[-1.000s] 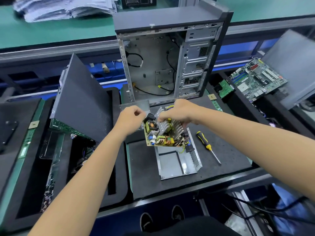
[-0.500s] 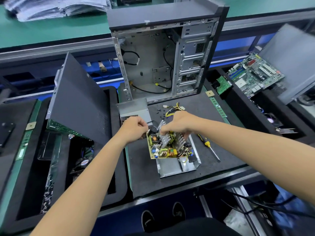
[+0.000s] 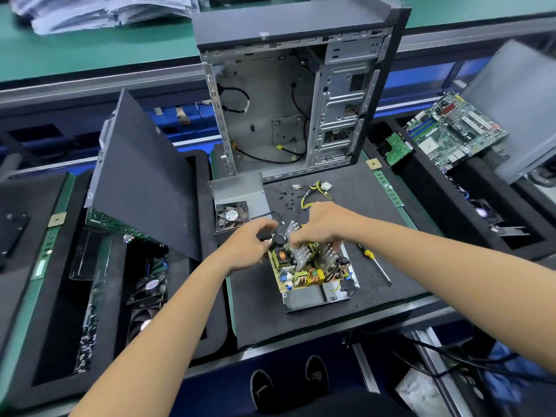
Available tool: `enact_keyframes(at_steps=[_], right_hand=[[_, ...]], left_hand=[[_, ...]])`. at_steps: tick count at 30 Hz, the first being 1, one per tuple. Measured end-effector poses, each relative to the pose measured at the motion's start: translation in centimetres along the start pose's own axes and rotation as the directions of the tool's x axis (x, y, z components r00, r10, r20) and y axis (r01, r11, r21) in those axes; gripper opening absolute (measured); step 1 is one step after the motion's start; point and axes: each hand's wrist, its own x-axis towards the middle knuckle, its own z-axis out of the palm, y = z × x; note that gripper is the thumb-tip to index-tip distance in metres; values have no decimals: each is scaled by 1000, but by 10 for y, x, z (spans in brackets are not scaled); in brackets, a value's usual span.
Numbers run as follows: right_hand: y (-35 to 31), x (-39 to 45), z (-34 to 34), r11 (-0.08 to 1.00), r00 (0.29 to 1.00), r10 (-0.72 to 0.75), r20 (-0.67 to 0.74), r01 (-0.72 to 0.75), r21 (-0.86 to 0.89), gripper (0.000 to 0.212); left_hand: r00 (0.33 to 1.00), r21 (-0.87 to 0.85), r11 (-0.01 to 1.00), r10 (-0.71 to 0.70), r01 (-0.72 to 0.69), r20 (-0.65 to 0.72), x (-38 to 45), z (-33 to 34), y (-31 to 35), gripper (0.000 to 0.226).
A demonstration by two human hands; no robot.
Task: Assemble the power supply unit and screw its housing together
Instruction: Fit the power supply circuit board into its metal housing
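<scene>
Black foam mat (image 3: 346,320) on green workbench, both hands' grip curled on circuit board (image 3: 304,266), open tower behind.

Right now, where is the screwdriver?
In the head view, the screwdriver lies on the black mat, just right of the metal tray holding the circuit board, under the person's right forearm.

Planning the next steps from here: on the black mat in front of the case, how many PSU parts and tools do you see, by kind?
Circuit board: 1, both hands on it
Housing base: 1, under the board
Housing cover with fan: 1
Screwdriver: 1
Loose cable bundle: 1
Loose black screws: several, too small to count
Total: 5 items plus the screws
</scene>
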Motion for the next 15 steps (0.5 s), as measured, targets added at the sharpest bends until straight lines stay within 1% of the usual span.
enact_keyframes(at_steps=[4,7,10,12,15], right_hand=[[-1,-2,1,1000,1000,-8,31,8,-12,37],[-4,-3,-3,999,999,-29,32,30,-33,40],[-8,-3,-5,991,997,-70,23,72,-110,40],[-11,-2,-7,982,995,-101,25,103,-160,40],[-13,-3,-11,958,984,-177,23,178,-223,44]], left_hand=[[992,-24,999,32,-29,121,-5,-8,-3,42],[988,-35,999,7,-1,157,-5,-14,-7,40],[979,-31,1000,8,-1,204,-5,-20,-9,46],[978,-80,997,16,1,210,-4,-24,-9,51],[973,-159,987,33,4,228,-4,-28,-9,51]])
